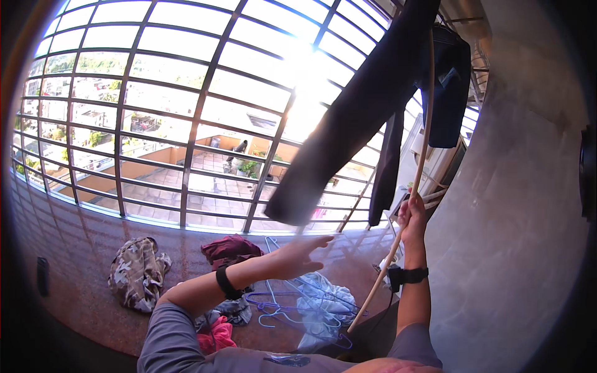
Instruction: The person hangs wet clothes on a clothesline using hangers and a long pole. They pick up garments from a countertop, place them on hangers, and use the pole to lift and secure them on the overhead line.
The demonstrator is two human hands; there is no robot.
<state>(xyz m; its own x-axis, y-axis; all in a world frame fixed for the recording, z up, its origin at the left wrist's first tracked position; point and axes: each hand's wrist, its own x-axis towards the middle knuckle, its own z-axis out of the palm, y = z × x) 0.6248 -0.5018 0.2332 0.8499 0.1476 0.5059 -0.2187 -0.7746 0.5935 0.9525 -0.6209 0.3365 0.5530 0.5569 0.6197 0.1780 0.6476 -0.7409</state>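
My right hand [412,217] is closed around a long wooden pole [423,154] that slants up from the ledge. My left hand [298,255] holds nothing; its fingers are apart, just below the leg of a pair of dark trousers [345,121]. Those trousers hang high in front of me, partly behind the upper pole, and their top is out of view. Dark blue jeans [450,88] hang to their right. Below my left hand lie blue and purple plastic hangers [275,305] and a light blue garment [322,303].
Camouflage clothing [137,272], a maroon garment [231,249] and a pink cloth [217,335] lie on the reddish stone ledge [84,289]. A metal window grille [186,158] curves across the front. A grey wall [513,233] stands at the right.
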